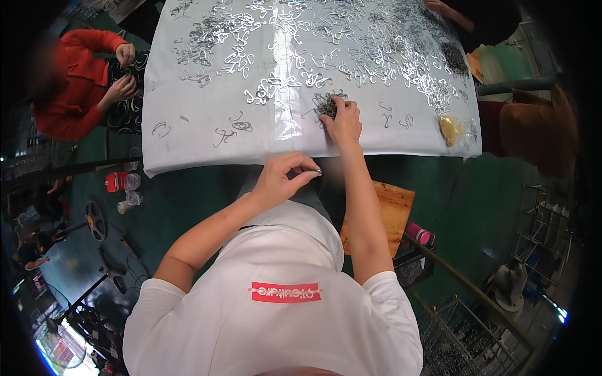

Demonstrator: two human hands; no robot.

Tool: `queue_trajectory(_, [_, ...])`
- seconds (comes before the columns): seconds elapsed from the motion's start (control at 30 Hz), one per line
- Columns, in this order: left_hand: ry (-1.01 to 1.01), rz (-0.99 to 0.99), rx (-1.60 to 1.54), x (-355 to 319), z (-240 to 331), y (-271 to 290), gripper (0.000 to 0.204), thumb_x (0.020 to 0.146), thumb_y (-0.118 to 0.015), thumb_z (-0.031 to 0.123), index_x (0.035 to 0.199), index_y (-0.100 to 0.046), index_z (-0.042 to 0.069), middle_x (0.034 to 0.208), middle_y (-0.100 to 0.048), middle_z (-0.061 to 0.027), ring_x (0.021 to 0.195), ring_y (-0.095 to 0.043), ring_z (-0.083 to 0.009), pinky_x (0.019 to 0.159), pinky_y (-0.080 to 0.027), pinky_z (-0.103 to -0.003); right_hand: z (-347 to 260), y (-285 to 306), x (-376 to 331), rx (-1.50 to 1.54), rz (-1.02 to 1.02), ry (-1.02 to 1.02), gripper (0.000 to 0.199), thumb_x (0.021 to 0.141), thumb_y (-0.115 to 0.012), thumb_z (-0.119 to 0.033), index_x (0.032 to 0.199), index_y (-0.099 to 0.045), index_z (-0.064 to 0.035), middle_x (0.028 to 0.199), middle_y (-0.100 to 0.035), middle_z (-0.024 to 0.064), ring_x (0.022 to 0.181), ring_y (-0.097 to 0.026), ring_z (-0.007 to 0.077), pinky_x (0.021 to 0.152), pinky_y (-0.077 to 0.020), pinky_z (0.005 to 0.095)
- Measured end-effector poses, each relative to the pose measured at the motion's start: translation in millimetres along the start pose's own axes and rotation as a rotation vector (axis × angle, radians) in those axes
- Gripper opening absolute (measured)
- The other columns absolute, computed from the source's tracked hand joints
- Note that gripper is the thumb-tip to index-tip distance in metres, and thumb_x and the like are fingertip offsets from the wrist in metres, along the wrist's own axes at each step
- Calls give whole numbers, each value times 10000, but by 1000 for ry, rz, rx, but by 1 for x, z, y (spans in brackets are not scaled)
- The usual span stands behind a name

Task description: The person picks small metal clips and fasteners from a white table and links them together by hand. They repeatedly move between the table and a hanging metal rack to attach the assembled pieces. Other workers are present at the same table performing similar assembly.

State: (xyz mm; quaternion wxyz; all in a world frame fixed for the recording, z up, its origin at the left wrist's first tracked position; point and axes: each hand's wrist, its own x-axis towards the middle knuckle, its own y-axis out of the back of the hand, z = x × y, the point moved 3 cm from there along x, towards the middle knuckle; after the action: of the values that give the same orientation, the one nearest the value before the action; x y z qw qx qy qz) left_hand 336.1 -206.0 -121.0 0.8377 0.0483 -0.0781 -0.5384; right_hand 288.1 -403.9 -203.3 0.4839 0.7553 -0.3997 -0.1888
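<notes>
My left hand (282, 180) is in front of the table's near edge, thumb and fingertips pinched together. A tiny grey metal bit shows at the fingertips; most of it is hidden. On the white-covered table (207, 141), my right hand (345, 125) has its thumb and fingers closed around the near right side of a small heap of dark S-shaped metal hooks (325, 103). Which hooks it grips is hidden by the fingers. Many shiny metal hooks (285, 37) lie spread over the table's far part, and a few loose ones (241, 125) lie nearer, left of my right hand.
A person in red (81, 81) works at the table's left side; another person's hand (442, 7) reaches in at far right. A clear bag with yellow contents (448, 130) lies near the right corner. Below are a wooden stool (392, 213) and a pink bottle (420, 234).
</notes>
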Motion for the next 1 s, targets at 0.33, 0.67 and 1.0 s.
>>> queue_trajectory(0.33, [128,-20,-42,-8,-15,1,117,802,-699,1,917,-684,15,915,-676,-74,768,-637,-145,709,-517,-256,16,20,37,-135,8,333,264,734,-723,-142,987,-657,-183,965,-603,52,932,-584,238,805,-437,444])
queue_trajectory(0.67, [91,-8,4,-9,-20,-10,123,799,-701,12,919,-690,35,901,-680,-66,739,-619,-149,652,-493,-250,-9,-28,33,-417,-238,667,66,803,-653,-147,831,-630,-91,930,-619,61,954,-589,248,775,-468,412])
queue_trajectory(1.0, [117,32,1,-15,-23,-17,149,831,-665,4,978,-685,14,962,-699,-72,835,-658,-137,716,-521,-251,7,22,-46,843,-354,-267,144,898,-627,-95,1008,-645,-5,837,-656,10,688,-573,67,548,-410,202])
